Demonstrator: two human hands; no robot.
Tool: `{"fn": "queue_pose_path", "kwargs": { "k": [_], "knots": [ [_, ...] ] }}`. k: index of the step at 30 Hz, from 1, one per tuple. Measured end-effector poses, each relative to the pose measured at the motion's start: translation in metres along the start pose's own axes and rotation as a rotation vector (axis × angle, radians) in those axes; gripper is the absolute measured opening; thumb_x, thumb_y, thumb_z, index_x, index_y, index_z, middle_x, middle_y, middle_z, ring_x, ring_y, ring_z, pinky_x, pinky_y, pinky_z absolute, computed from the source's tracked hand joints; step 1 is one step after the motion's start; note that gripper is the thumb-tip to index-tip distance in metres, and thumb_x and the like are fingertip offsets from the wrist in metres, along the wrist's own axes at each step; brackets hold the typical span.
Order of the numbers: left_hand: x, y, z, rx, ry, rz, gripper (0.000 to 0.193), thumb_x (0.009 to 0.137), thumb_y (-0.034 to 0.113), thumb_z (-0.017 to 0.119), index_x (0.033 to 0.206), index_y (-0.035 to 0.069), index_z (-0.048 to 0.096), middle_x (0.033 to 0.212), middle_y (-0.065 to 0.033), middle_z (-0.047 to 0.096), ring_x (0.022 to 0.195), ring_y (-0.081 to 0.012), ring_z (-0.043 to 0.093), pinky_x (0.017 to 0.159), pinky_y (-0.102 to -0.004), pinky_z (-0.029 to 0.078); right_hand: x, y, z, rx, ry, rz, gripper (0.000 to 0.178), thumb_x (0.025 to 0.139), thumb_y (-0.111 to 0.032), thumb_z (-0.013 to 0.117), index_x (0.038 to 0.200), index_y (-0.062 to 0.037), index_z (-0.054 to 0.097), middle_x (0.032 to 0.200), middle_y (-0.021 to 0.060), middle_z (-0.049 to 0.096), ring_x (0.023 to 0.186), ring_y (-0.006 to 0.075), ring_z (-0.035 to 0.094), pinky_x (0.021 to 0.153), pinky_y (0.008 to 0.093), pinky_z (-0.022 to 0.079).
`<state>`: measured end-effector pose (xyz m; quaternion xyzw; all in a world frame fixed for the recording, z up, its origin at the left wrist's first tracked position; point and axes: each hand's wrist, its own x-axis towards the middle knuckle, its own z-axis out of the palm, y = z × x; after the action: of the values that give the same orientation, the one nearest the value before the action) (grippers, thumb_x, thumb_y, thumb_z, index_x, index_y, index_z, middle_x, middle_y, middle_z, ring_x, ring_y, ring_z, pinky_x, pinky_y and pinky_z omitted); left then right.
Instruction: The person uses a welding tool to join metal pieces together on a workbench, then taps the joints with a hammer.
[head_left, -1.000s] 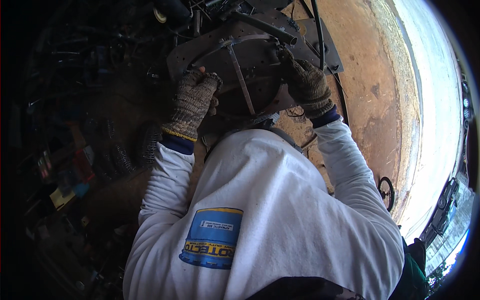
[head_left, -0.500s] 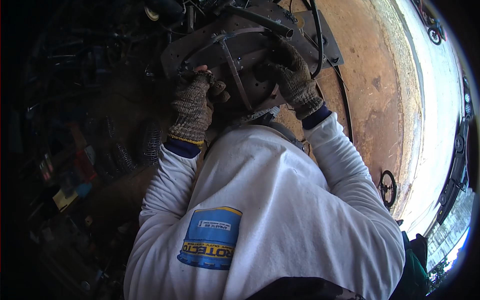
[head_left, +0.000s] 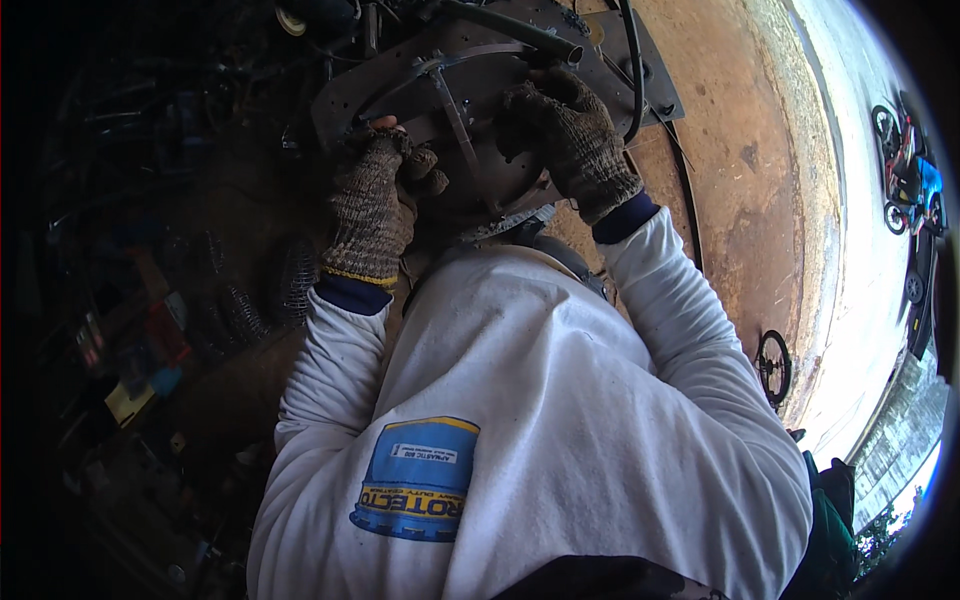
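Note:
A dark brown metal plate (head_left: 480,100) with small holes lies in front of me, crossed by a curved flat strip (head_left: 478,52) and a straight flat bar (head_left: 456,122). At the plate's left edge, my left hand (head_left: 370,205), in a grey-brown knitted glove, has curled fingers; one bare fingertip pokes out near the strip's left end. Over the plate's right part is my right hand (head_left: 582,148), in the same kind of glove, its fingers bent inward. Shadow hides whatever either hand grips. A round metal tube (head_left: 515,28) lies just beyond my right hand.
A black hose (head_left: 638,75) hangs by the plate's right end. Coil springs (head_left: 298,280) and dark clutter lie at left. A wheel (head_left: 773,366) is on the brown floor at right. Outside, a motorbike (head_left: 900,165) and a dark car (head_left: 920,285) stand out against the pale road.
Both hands and the plate appear slightly further left. My right hand's fingers have come inward over the plate. At far right, the motorbike has come further into view.

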<state>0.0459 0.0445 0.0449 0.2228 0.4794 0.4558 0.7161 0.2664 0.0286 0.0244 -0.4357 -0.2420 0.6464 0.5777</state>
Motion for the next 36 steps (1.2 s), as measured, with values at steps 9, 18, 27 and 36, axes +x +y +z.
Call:
{"fn": "queue_pose_path", "kwargs": {
  "k": [9, 18, 27, 36],
  "knots": [
    [-0.004, -0.003, 0.003, -0.158, 0.005, -0.045, 0.016, 0.090, 0.018, 0.061, 0.105, 0.014, 0.061, 0.084, 0.0027, 0.061, 0.073, -0.0152, 0.061, 0.065, -0.0374, 0.053, 0.002, 0.003, -0.002, -0.017, 0.004, -0.024, 0.028, 0.089, -0.015, 0.062, 0.111, 0.0001, 0.053, 0.087, 0.0106, 0.064, 0.070, 0.0200, 0.065, 0.064, 0.0304, 0.054],
    [-0.025, -0.005, 0.014, -0.281, 0.056, -0.296, 0.009, 0.086, 0.025, 0.065, 0.093, 0.019, 0.064, 0.081, 0.0010, 0.060, 0.071, -0.0160, 0.058, 0.063, -0.0362, 0.051, 0.000, -0.006, 0.002, -0.059, 0.017, 0.020, 0.026, 0.089, -0.015, 0.063, 0.110, -0.0011, 0.056, 0.088, 0.0090, 0.064, 0.070, 0.0184, 0.065, 0.064, 0.0288, 0.053],
    [-0.013, -0.007, 0.006, -0.258, 0.098, -0.282, 0.008, 0.085, 0.026, 0.064, 0.090, 0.020, 0.064, 0.070, 0.0044, 0.053, 0.068, -0.0145, 0.053, 0.058, -0.0333, 0.046, 0.003, -0.002, 0.001, -0.074, 0.009, 0.014, 0.031, 0.088, -0.014, 0.064, 0.114, -0.0028, 0.053, 0.089, 0.0090, 0.065, 0.070, 0.0182, 0.065, 0.062, 0.0297, 0.054],
    [-0.012, -0.011, -0.004, -0.355, -0.021, -0.276, 0.016, 0.080, 0.026, 0.066, 0.096, 0.022, 0.065, 0.073, 0.0042, 0.054, 0.072, -0.0153, 0.053, 0.062, -0.0357, 0.045, 0.002, -0.003, 0.005, -0.055, 0.021, 0.005, 0.032, 0.088, -0.016, 0.064, 0.115, -0.0029, 0.053, 0.090, 0.0100, 0.065, 0.071, 0.0194, 0.065, 0.063, 0.0313, 0.055]
  ]
}}
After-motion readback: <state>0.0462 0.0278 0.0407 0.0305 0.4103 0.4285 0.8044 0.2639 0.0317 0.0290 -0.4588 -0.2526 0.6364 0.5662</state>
